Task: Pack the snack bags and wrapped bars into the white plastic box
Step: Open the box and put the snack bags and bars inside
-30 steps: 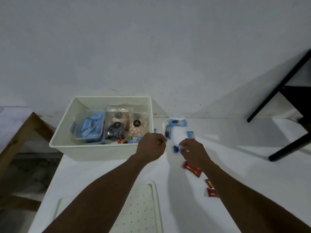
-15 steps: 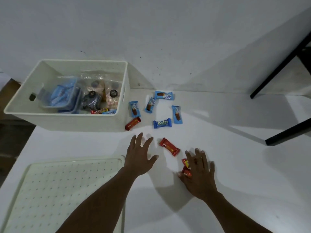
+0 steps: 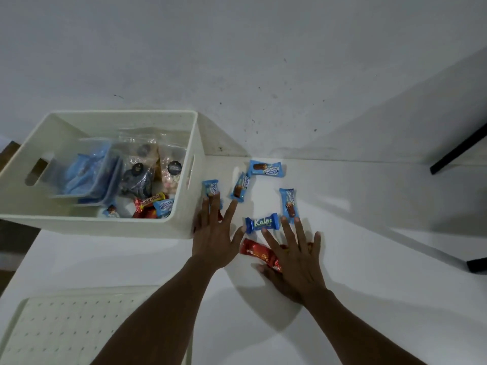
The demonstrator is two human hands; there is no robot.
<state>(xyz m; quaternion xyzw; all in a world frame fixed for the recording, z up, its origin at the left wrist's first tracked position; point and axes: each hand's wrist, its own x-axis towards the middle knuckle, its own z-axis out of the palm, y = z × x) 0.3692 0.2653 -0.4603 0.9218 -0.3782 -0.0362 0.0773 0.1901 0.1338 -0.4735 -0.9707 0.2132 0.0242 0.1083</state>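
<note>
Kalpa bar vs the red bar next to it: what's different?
Kalpa bar is blue; red bar is red. Kalpa bar looks shorter; red bar longer. Kalpa bar lies uncovered; red bar is partly under the right hand. Both lie on the table, outside the white box.

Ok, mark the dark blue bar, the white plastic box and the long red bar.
dark blue bar [image 3: 261, 222], head view, middle of wrapper.
white plastic box [image 3: 105, 225], head view, near outer wall.
long red bar [image 3: 254, 251], head view, uncovered left end.

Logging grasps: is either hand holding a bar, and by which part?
Nothing is gripped. The left hand and right hand lie flat, fingers spread; the right partly covers a red bar.
</note>
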